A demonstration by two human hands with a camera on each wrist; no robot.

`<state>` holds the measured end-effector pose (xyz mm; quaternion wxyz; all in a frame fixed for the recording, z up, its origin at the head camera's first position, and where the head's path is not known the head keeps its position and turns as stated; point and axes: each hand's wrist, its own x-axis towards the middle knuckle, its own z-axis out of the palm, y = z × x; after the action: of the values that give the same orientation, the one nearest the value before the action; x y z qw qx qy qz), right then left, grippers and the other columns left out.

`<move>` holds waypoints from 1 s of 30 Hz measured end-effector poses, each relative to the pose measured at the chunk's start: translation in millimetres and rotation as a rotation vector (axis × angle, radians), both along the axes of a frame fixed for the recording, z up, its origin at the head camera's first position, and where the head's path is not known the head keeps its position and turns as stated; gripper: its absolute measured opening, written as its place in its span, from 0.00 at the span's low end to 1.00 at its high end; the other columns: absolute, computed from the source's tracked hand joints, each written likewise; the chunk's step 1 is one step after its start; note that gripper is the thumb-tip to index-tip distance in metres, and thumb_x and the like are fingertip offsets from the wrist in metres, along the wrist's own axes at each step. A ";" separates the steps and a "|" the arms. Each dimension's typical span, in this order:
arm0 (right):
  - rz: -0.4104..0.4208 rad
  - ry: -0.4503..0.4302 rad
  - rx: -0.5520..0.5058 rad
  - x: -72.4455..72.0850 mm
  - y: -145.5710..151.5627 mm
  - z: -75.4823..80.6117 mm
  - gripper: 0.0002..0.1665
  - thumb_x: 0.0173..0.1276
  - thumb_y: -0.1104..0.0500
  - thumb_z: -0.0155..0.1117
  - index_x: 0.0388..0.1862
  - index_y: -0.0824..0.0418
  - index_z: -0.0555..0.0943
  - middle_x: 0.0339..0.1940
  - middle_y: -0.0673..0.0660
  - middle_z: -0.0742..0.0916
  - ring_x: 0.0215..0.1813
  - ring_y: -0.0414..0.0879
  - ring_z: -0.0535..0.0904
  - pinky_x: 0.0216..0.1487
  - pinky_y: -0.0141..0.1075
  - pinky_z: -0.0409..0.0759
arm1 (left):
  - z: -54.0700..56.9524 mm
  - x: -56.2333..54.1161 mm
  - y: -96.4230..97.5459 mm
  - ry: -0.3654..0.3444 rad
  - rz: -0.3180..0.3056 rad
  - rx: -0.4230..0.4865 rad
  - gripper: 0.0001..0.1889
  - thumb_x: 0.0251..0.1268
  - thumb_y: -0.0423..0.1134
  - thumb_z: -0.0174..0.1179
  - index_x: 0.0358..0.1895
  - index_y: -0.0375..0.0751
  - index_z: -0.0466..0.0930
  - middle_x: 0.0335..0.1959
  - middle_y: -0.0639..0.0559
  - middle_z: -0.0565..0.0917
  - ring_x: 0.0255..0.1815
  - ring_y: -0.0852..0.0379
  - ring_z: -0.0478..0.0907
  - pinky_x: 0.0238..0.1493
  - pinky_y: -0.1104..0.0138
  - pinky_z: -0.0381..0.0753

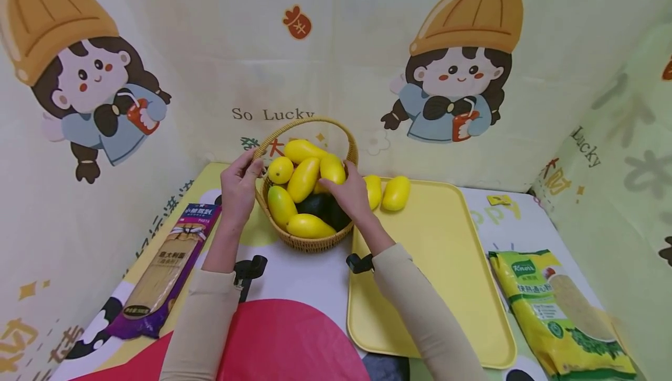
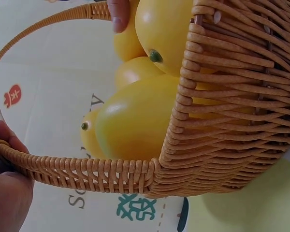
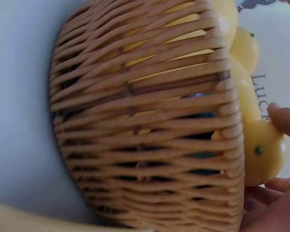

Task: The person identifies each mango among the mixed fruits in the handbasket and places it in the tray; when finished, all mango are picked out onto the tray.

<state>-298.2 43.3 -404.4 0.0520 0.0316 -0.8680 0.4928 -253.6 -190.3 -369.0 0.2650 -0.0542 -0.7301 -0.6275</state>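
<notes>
A woven wicker basket (image 1: 310, 245) heaped with several yellow mangoes (image 1: 303, 179) stands left of the tray, overlapping its edge in the head view. My left hand (image 1: 238, 191) grips the left side of its arched handle (image 2: 87, 173). At the basket's right side, my right hand (image 1: 353, 195) holds a mango (image 3: 261, 154) on top of the pile, thumb on one side and fingers on the other. Lower among the fruit sits a dark rounded thing (image 1: 315, 207), partly covered. The right wrist view shows my right hand (image 3: 275, 208) close to the basket rim.
Two mangoes (image 1: 396, 193) lie at the back left of a yellow tray (image 1: 430, 287). A purple pasta pack (image 1: 165, 264) lies at the left, a yellow-green Knorr bag (image 1: 562, 311) at the right. A small yellow packet (image 1: 499, 200) lies behind it. A printed cloth (image 1: 336, 77) hangs behind.
</notes>
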 end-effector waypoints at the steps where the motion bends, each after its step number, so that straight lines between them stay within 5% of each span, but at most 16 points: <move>1: -0.007 -0.005 -0.016 -0.2 1.0 0.2 0.48 0.61 0.42 0.69 0.76 0.56 0.62 0.70 0.58 0.75 0.63 0.53 0.75 0.67 0.49 0.75 | -0.3 0.1 0.9 -0.003 -0.003 0.000 0.20 0.74 0.48 0.55 0.63 0.44 0.79 0.39 0.51 0.80 0.38 0.61 0.74 0.41 0.79 0.77; 9: 0.004 0.015 -0.027 2.5 11.5 -5.5 0.47 0.54 0.50 0.68 0.74 0.50 0.65 0.66 0.54 0.77 0.55 0.52 0.75 0.59 0.46 0.77 | 1.9 2.3 6.3 -0.019 -0.010 0.004 0.21 0.74 0.47 0.56 0.64 0.44 0.79 0.37 0.62 0.80 0.39 0.61 0.74 0.42 0.79 0.77; 18: 0.145 0.032 -0.124 16.4 31.5 -4.2 0.44 0.58 0.50 0.70 0.74 0.46 0.67 0.66 0.52 0.78 0.58 0.51 0.76 0.61 0.47 0.77 | 4.9 4.1 5.6 -0.030 -0.006 0.005 0.20 0.75 0.44 0.56 0.64 0.42 0.79 0.37 0.62 0.81 0.38 0.63 0.74 0.41 0.80 0.76; 30: 0.196 0.079 -0.009 31.8 86.5 13.2 0.42 0.59 0.53 0.69 0.73 0.40 0.67 0.67 0.52 0.77 0.56 0.52 0.76 0.51 0.43 0.82 | 1.6 0.7 2.6 -0.019 0.006 0.024 0.19 0.74 0.45 0.56 0.62 0.42 0.80 0.35 0.60 0.79 0.37 0.62 0.74 0.39 0.79 0.76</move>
<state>-266.5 129.8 -391.2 0.0380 0.1355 -0.8559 0.4977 -252.9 -187.7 -367.4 0.2605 -0.0429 -0.7251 -0.6360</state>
